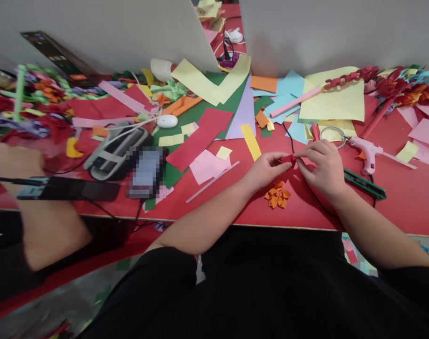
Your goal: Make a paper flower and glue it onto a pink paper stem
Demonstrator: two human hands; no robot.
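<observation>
Both forearms come over the near edge of the red desk (405,207), the left slanting up to the right, the right slanting up to the left, so that the hands nearly meet. The left hand (265,170) lies low, its thumb and index finger stretched toward the right; the right hand (323,165) is arched, knuckles up, fingertips pointing left and down.

A small red paper piece (287,160) sits between the hands, pinched by the left thumb and fingers and gripped at its right end by the right fingertips. Its exact folds are partly hidden by the fingers.

Just below it, on the near side, lies a cluster of orange folded paper pieces (277,196). A yellow paper strip (250,142) lies beyond the left hand, and a pink glue gun (367,149) rests to the right of the right hand.
</observation>
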